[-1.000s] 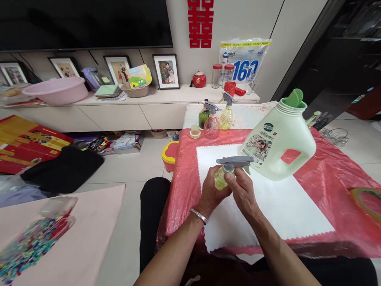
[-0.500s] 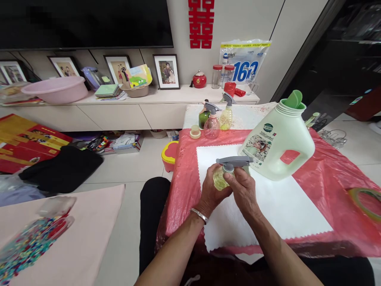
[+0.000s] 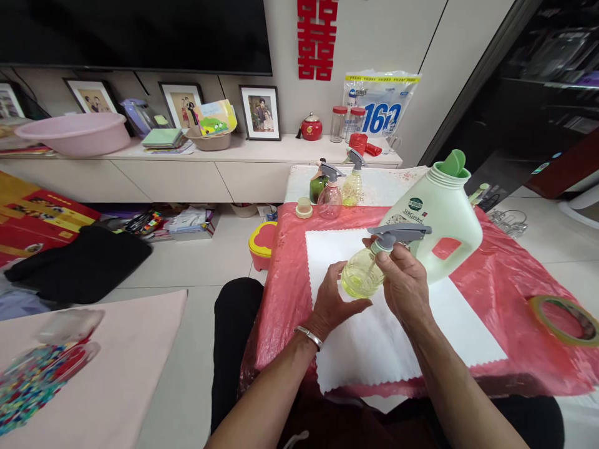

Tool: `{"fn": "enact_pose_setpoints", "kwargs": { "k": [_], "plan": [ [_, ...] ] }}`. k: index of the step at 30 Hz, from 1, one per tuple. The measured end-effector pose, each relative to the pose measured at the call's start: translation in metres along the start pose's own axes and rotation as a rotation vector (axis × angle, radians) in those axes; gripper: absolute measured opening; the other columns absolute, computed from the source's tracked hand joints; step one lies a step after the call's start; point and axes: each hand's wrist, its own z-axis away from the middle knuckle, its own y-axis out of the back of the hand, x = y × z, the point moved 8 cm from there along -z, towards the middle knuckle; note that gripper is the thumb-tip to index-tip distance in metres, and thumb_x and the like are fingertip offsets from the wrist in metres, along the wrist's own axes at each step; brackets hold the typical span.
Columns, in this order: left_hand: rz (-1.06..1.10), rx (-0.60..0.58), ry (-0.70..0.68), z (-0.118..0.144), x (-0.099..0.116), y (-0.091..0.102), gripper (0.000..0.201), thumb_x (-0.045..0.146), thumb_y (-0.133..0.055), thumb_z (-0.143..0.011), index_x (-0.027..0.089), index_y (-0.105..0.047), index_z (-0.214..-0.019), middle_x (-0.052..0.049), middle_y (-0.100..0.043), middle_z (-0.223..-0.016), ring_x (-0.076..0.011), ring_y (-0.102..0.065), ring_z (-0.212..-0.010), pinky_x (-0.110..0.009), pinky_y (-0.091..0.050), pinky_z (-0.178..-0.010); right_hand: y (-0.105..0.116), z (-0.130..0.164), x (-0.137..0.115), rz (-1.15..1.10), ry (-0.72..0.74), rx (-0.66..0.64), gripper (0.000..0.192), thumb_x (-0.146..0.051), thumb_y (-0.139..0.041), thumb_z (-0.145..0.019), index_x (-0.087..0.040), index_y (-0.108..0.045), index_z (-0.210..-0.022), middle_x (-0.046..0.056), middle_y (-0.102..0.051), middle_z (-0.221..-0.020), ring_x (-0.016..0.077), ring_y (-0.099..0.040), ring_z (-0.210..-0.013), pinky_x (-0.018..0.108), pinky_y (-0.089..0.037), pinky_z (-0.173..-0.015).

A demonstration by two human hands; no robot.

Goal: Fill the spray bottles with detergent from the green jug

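Tilted over the white cloth [image 3: 369,349] is a clear yellow spray bottle [image 3: 360,277] with a grey trigger head [image 3: 402,234] and a little yellow liquid at its bottom. My right hand [image 3: 407,284] grips it at the neck, just under the trigger head. Around the base curves my left hand [image 3: 332,302], its thumb below the bottle and its other fingers partly hidden behind it. Right behind my right hand stands a large pale green detergent jug [image 3: 452,218] with a green scoop [image 3: 453,163] in its mouth.
Farther back are a pink spray bottle [image 3: 330,202], another yellow spray bottle [image 3: 352,187], a dark green bottle [image 3: 318,187] and a pale cap [image 3: 304,207]. A tape roll [image 3: 538,305] lies right on the red plastic cover [image 3: 285,299]. At left, a pink table [image 3: 150,349] holds colourful beads.
The spray bottle has moved right and tipped, its head now toward the right. My right hand went right with the neck; my left hand has opened wider around the base.
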Motion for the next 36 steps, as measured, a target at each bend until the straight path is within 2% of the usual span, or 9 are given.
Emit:
{"fn": "enact_pose_setpoints", "kwargs": {
  "k": [4, 10, 15, 20, 24, 29, 31, 33, 36],
  "plan": [
    [-0.026, -0.022, 0.046, 0.0, 0.004, 0.001, 0.081, 0.04, -0.091, -0.06, 0.019, -0.05, -0.126, -0.011, -0.063, -0.125, -0.0292, -0.063, -0.114, -0.047, -0.051, -0.102, -0.002, 0.0, 0.003, 0.035, -0.028, -0.048, 0.042, -0.048, -0.071, -0.09, -0.02, -0.063, -0.12, 0.009, -0.057, -0.13, 0.0246, -0.054, -0.122, 0.03, -0.051, -0.087],
    [-0.009, -0.02, 0.107, 0.001, 0.005, 0.004, 0.073, 0.031, -0.085, -0.063, 0.02, -0.051, -0.127, -0.009, -0.067, -0.123, -0.0282, -0.065, -0.112, -0.044, -0.054, -0.097, -0.008, 0.005, 0.004, 0.132, -0.083, -0.201, 0.066, -0.046, -0.081, -0.079, -0.02, -0.054, -0.134, 0.009, -0.056, -0.128, 0.0242, -0.056, -0.116, 0.031, -0.051, -0.092],
    [0.034, -0.018, 0.088, -0.001, 0.005, 0.005, 0.073, 0.043, -0.081, -0.066, 0.018, -0.051, -0.128, -0.01, -0.069, -0.119, -0.0279, -0.067, -0.107, -0.042, -0.056, -0.092, -0.008, 0.009, 0.005, 0.118, -0.145, -0.378, 0.078, -0.041, -0.082, -0.077, -0.024, -0.043, -0.143, 0.009, -0.047, -0.14, 0.0243, -0.051, -0.124, 0.034, -0.049, -0.101],
    [-0.006, -0.065, 0.057, 0.001, -0.001, 0.002, 0.084, 0.061, -0.075, -0.066, 0.016, -0.049, -0.131, -0.016, -0.066, -0.126, -0.0339, -0.064, -0.114, -0.049, -0.053, -0.098, 0.004, 0.009, 0.012, 0.162, -0.176, -0.496, 0.079, -0.033, -0.083, -0.074, -0.024, -0.045, -0.142, 0.009, -0.047, -0.139, 0.0233, -0.052, -0.124, 0.036, -0.049, -0.104],
    [-0.11, -0.122, 0.027, 0.002, -0.015, -0.001, 0.094, 0.077, -0.07, -0.065, 0.015, -0.05, -0.133, -0.019, -0.065, -0.128, -0.0392, -0.064, -0.117, -0.056, -0.05, -0.101, 0.015, 0.01, 0.011, 0.258, -0.143, -0.428, 0.074, -0.029, -0.088, -0.065, -0.022, -0.056, -0.132, 0.006, -0.056, -0.125, 0.0228, -0.054, -0.117, 0.035, -0.051, -0.101],
    [-0.126, -0.187, -0.06, 0.003, -0.021, -0.003, 0.103, 0.09, -0.06, -0.062, 0.019, -0.053, -0.135, -0.017, -0.066, -0.131, -0.0403, -0.063, -0.121, -0.058, -0.051, -0.104, 0.026, 0.026, -0.008, 0.296, -0.094, -0.299, 0.069, -0.025, -0.085, -0.067, -0.022, -0.058, -0.13, 0.003, -0.057, -0.123, 0.0207, -0.056, -0.113, 0.032, -0.049, -0.1],
    [-0.122, -0.193, -0.091, 0.004, -0.018, 0.0, 0.091, 0.085, -0.057, -0.072, 0.02, -0.053, -0.137, -0.017, -0.063, -0.137, -0.0382, -0.06, -0.126, -0.057, -0.049, -0.108, 0.036, 0.036, -0.018, 0.288, -0.095, -0.246, 0.072, -0.028, -0.085, -0.068, -0.022, -0.056, -0.133, 0.005, -0.057, -0.125, 0.0209, -0.057, -0.113, 0.032, -0.051, -0.098],
    [-0.157, -0.207, -0.089, 0.004, -0.018, 0.001, 0.069, 0.07, -0.055, -0.086, 0.022, -0.055, -0.135, -0.015, -0.062, -0.139, -0.0344, -0.06, -0.129, -0.054, -0.048, -0.11, 0.053, 0.046, -0.03, 0.285, -0.097, -0.194, 0.078, -0.033, -0.086, -0.068, -0.023, -0.052, -0.137, 0.006, -0.054, -0.129, 0.0221, -0.056, -0.117, 0.032, -0.052, -0.098],
    [-0.263, -0.226, -0.073, 0.004, -0.02, -0.002, 0.048, 0.055, -0.056, -0.091, 0.023, -0.062, -0.127, -0.013, -0.068, -0.131, -0.0312, -0.064, -0.123, -0.051, -0.053, -0.105, 0.088, 0.059, -0.052, 0.296, -0.095, -0.098, 0.083, -0.04, -0.087, -0.068, -0.024, -0.048, -0.141, 0.008, -0.051, -0.135, 0.0238, -0.054, -0.121, 0.033, -0.053, -0.098]
  ]
}}
